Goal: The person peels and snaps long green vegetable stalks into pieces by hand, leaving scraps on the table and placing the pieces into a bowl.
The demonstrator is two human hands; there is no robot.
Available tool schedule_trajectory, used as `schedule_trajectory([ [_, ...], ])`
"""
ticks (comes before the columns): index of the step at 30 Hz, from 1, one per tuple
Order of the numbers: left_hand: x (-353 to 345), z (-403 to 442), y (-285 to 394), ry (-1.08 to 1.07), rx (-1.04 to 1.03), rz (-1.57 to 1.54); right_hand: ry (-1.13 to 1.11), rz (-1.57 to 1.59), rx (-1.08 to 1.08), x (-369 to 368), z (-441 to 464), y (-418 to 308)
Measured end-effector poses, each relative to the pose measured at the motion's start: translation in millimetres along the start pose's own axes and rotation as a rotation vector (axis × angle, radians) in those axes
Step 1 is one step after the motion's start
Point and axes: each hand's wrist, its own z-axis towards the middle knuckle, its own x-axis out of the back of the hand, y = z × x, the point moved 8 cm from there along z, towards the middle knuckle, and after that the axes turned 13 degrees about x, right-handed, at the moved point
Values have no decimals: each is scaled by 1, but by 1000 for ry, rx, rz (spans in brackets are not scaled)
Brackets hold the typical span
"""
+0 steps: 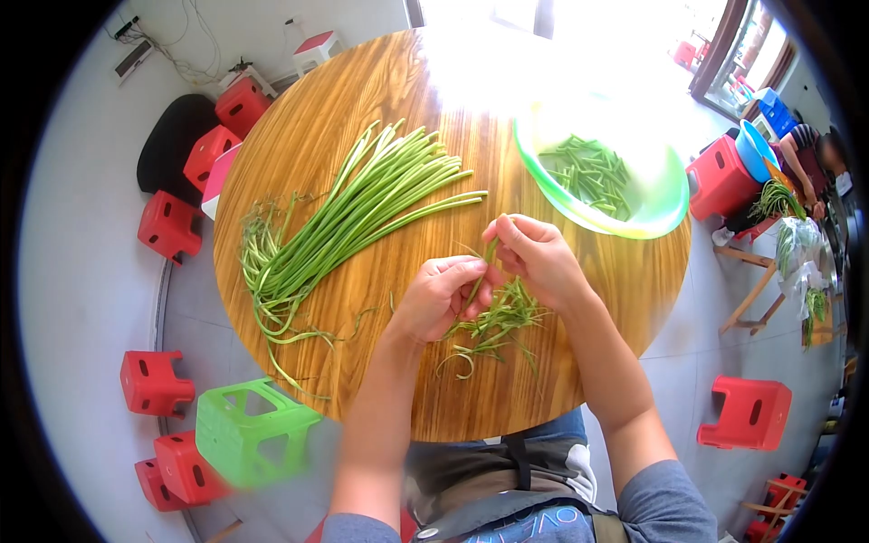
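Between my two hands, above the near half of the table, is a thin green stem [478,282]. My left hand [437,297] is closed on its lower part, with thumb and fingers pinched together. Higher up, my right hand [540,260] pinches the same stem near its top. Below the hands lies a loose heap of green trimmings [503,319]. To the left, a large bunch of long green stems [362,213] lies slantwise, with thin curled ends toward me. A translucent green basin [665,204] beyond my right hand holds many short cut pieces [588,175].
The round wooden table [579,362] fills the middle. Red stools [170,226] stand along the left wall, with a green stool [253,434] nearer. Another red stool [747,414] is at right. Farther right, a person [801,163] sits near a blue basin [756,149] and some greens.
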Motion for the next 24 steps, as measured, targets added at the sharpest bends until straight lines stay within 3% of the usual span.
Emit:
schedule_trajectory([
  [2, 6, 1, -2, 70, -3, 61, -27, -8, 4, 0, 0, 0],
  [5, 12, -1, 5, 264, -39, 210, -24, -672, 657, -10, -4, -36],
  [8, 20, -2, 9, 416, -169, 283, -132, -869, 959, -43, -25, -43],
  [12, 26, 2, 6, 358, -233, 82, -142, -1037, 1085, -48, -28, -57],
  [20, 13, -10, 20, 48, -263, -27, -90, -947, 820, -25, -12, -48],
  [24, 19, -13, 26, -212, -327, -419, -62, -872, 679, -8, -1, -39],
])
